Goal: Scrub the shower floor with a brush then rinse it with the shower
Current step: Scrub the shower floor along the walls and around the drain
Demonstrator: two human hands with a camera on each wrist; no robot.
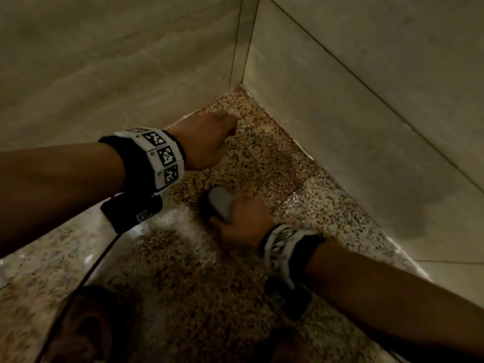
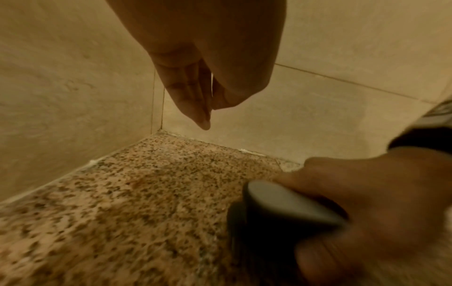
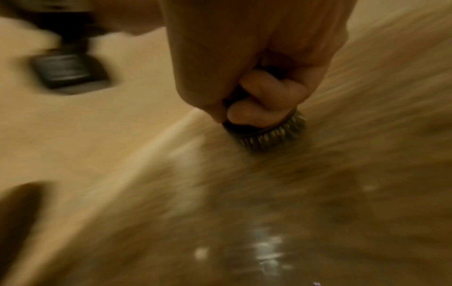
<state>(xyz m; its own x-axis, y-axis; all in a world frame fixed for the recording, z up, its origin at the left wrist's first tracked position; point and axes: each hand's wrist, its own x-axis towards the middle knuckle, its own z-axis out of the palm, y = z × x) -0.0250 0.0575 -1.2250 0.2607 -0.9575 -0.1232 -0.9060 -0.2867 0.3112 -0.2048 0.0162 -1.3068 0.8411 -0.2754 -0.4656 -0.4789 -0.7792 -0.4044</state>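
Note:
The shower floor is wet, speckled stone that runs into a corner. My right hand grips a scrub brush with a grey handle, low on the floor in mid-frame. In the right wrist view my right hand's fingers curl round the brush, and its dark bristles press on the blurred floor. My left hand hangs above the floor near the corner and holds nothing. In the left wrist view its fingers point down, straight and together. The brush shows there at lower right.
Two beige tiled walls meet at the corner and close in the floor on the left and right. My feet stand at the bottom edge. A black cable hangs from the left wristband. Water glistens on the floor.

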